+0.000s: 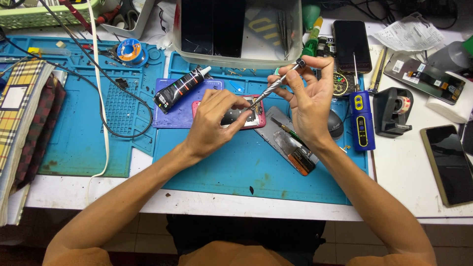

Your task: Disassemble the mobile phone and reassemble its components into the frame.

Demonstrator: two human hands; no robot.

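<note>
My right hand [308, 101] grips a slim silver screwdriver [276, 83] near its top, the tip slanting down onto an opened red-framed phone [258, 118] lying on the blue work mat [236, 167]. My left hand [214, 123] rests on that phone, fingers curled over its middle and steadying it beside the screwdriver tip. Most of the phone's inside is hidden under my left fingers.
A black glue tube [180, 88] lies on a purple pad left of the phone. A grey phone back with tweezers [290, 143] sits under my right wrist. A blue handheld tool [362, 118], tape dispenser [391, 111], spare phones [448, 162], clear plastic bin [236, 29] and solder spool [130, 50] ring the mat.
</note>
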